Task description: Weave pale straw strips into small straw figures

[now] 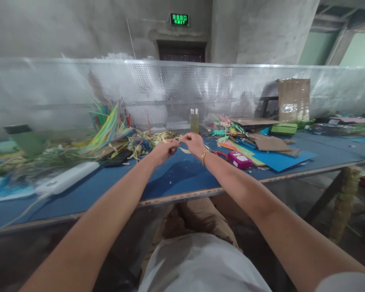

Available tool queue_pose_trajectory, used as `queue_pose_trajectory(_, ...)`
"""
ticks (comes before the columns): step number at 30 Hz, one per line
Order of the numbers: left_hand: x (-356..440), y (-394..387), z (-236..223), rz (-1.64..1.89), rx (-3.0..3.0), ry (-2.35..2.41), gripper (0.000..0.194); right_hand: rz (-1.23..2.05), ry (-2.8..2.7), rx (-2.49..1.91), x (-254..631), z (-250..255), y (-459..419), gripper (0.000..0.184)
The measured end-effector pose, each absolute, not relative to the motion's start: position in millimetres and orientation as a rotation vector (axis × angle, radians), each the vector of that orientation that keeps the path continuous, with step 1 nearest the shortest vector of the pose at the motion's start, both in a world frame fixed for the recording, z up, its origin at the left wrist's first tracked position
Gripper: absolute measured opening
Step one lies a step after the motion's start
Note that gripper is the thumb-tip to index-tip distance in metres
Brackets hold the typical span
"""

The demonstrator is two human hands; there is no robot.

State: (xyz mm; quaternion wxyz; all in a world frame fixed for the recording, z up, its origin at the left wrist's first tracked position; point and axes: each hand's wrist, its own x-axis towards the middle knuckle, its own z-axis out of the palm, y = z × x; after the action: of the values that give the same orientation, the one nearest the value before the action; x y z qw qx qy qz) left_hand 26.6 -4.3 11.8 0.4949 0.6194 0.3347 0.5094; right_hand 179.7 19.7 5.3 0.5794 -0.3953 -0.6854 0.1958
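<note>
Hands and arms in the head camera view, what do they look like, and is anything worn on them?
The left hand and right hand are ungloved, with bare forearms. A gold-coloured, chain-like bracelet circles the right wrist. A short white fabric sleeve shows on the right arm; any left sleeve is out of view.

A ribbon (185, 151) is over the middle of the bench (185, 178), a heap of strips (153, 139) to its left, a bottle (194, 122) behind. Farther left stand a bundle of stems (111, 126) and, probably, another bottle (26, 142), with a power strip (68, 178) in front. A box (239, 159) and cardboard (272, 143) lie right; a screen (170, 91) runs behind.
</note>
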Motion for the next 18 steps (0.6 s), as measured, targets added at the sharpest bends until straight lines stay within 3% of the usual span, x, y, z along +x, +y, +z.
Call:
queue_pose_trajectory(8,23.1,-6.4,11.1,1.202,1.501,0.795,0.016,0.507,-1.592,-0.919,186.6,7.7,15.9,0.024)
queue_pose_trajectory(12,20.3,-6.0,11.0,1.241,1.477,0.818,0.028,0.555,-1.552,-0.960,189.2,9.4,11.6,0.026)
queue_pose_trajectory(18,17.2,-0.5,7.6,1.251,1.408,0.783,0.026,0.586,-1.561,-0.966,186.7,6.5,15.5,0.033)
